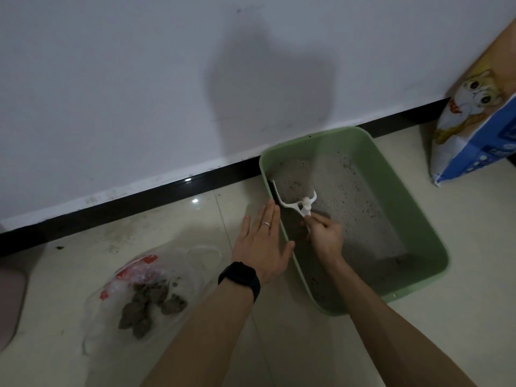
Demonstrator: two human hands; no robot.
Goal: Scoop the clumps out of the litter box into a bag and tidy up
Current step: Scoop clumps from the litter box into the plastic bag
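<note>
My right hand (pixel 325 236) gripped the heaped scoop (pixel 293 188), my left hand (pixel 262 241) lay flat against the litter box (pixel 391 296) rim; a tilt on the way to the bag (pixel 139 263) might have spilled its load.

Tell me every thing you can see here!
green plastic litter box: one, green, pale floor by white wall
grey litter: one layer, grey, in the box
white plastic scoop: one, white, in the box, holding litter
clear plastic bag: one, clear with red print, floor, left of box
grey-brown clumps: several, grey-brown, inside the bag
blue-and-white cartoon-printed sack: one, blue and white, far right
black skirting board: one, black, along the wall's foot
black watch: one, black, left wrist
silver ring: one, silver, on a finger
left hand: one, fingers straight, at the box's rim
right hand: one, grips the scoop handle
</note>
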